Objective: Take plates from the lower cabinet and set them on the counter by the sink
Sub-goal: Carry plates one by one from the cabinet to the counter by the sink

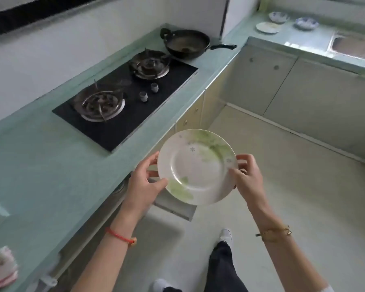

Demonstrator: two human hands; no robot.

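While I look down from the head view, I log the surroundings first: green counter (40, 169) along the left; black hob (124, 106) with two burners and two knobs; dark wok (185, 44) past it in the corner, handle pointing right. Far counter, top right: sink (354, 46), with a flat dish (268, 27) and two blue-patterned bowls (278, 17) just left of it. Pink cloth (2, 268) at the counter's near left edge. Open drawer or door (173, 205) juts out beneath the plate; I cannot tell which. Bare floor between me and the sink.

Item: plate (196, 166), round, white, green leaf print on rim, small star marks; held in the air beside the counter edge, tilted toward me.

Left hand (143, 184): thumb on top of the left rim, fingers curled beneath, pinching it; red string at wrist. Right hand (248, 178): fingertips pinch the right rim; gold bracelet at wrist.
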